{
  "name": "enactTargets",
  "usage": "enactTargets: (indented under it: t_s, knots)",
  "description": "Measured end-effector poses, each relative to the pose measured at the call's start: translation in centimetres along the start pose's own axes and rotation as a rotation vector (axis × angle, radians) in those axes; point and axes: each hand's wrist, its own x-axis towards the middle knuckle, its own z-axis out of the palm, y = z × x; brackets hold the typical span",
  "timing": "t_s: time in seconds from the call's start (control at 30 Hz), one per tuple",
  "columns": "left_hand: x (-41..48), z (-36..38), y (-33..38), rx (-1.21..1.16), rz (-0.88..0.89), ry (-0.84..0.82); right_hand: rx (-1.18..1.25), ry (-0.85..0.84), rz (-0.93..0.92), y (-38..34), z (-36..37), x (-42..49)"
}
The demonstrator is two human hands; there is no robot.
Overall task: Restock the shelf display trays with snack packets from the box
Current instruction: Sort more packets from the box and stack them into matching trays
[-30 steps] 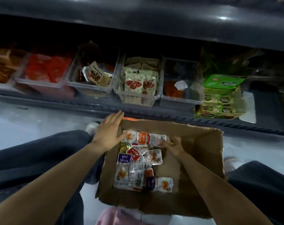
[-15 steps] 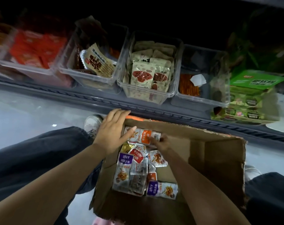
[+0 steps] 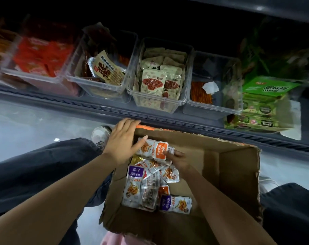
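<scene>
You're mid-gather: both hands are on a small stack of orange-labelled fish snack packets [image 3: 153,149] held at the 12 o'clock end of the cardboard box [image 3: 238,174].

Left hand [image 3: 122,142]: fingers flat and together, draped over the box's far-left rim, thumb pressed onto the stack's left edge. It's bracing, not gripping. Right hand [image 3: 178,159]: curled in from 3 o'clock, fingertips pinching the stack's right end. How many packets are in the pinch, can't tell.

Rest of the loose packets [image 3: 150,188] lie piled along the box's left side, 9 o'clock through 6 o'clock; purple-labelled and orange-labelled ones mixed. Right half of the box floor is bare.

To do this well, I'd say:
- Square the stack between both hands before lifting. The film looks slick, so a loose fan will likely shed packets.
- Move the left thumb under or around the stack edge so the lift has two-sided support.
- Keep one flavour per grab; don't scoop purple in with orange.
- Target: the clear tray [image 3: 212,96] at 1 o'clock on the shelf looks near empty, just some orange-red packs and a white scrap at its floor. Likely destination, not certain.
- The tray with beige packets [image 3: 159,82] at 12 o'clock is already full; the tray at 11 o'clock [image 3: 100,73] holds a different product.
- Lift clear of the box's torn far rim, then up and over the shelf lip [image 3: 114,108].
- Lay them labels forward.
</scene>
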Motion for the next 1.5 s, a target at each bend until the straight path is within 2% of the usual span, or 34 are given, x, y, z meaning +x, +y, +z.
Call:
enactTargets:
  t_s: [0.1,0.23,0.37,0.5,0.6,0.67,0.77,0.93,1.0,1.17,1.23,1.3,1.37,1.5]
  knots:
    - [-0.1,-0.6,0.5,0.04,0.029,0.002,-0.025,0.027,-0.039,-0.8,-1.6,-1.8]
    - [-0.5,-1.8,3.2,0.039,0.17,-0.022,-0.115,-0.066,-0.061,-3.9,-3.8,-5.7]
    - [-0.6,-2.6,7.2,-0.153,0.181,-0.276,-0.169,-0.168,-0.112,-8.5,-5.7,-10.9]
    - [-0.4,-4.3,10.2,-0.449,0.085,-0.333,-0.106,-0.162,-0.192,-12.4,-7.5,-15.8]
    - [-0.8,-6.4,12.8,-0.739,0.052,-0.48,-0.115,-0.126,-0.234,-14.3,-8.5,-19.1]
    - [-1.0,-8.1,14.4,-0.836,0.049,-0.518,-0.093,-0.103,-0.257,-15.2,-8.9,-21.2]
    - [-1.3,-10.6,16.1,-0.887,0.039,-0.461,-0.016,-0.054,-0.336,-16.2,-9.3,-24.2]
    - [-1.6,-14.3,17.7,-1.193,-0.121,-0.076,0.122,0.119,-0.523,-17.4,-10.4,-28.6]
    - [-1.6,-15.1,18.2,-1.287,-0.172,-0.023,0.205,0.183,-0.574,-17.6,-10.5,-29.8]
    - [-2.6,-16.2,20.5,-1.457,-0.309,-0.069,0.376,0.3,-0.647,-18.3,-9.3,-31.8]
    - [-3.5,-16.8,21.6,-1.623,-0.294,-0.121,0.414,0.316,-0.676,-18.6,-8.3,-32.3]
    - [-4.4,-17.8,22.7,-1.794,-0.204,-0.22,0.384,0.334,-0.702,-18.8,-7.0,-32.6]
    - [-5.2,-18.4,23.5,-1.795,-0.078,-0.243,0.376,0.361,-0.719,-18.9,-5.5,-32.8]
    - [-5.9,-18.7,23.4,-1.512,-0.036,0.019,0.284,0.369,-0.753,-19.1,-3.2,-33.1]
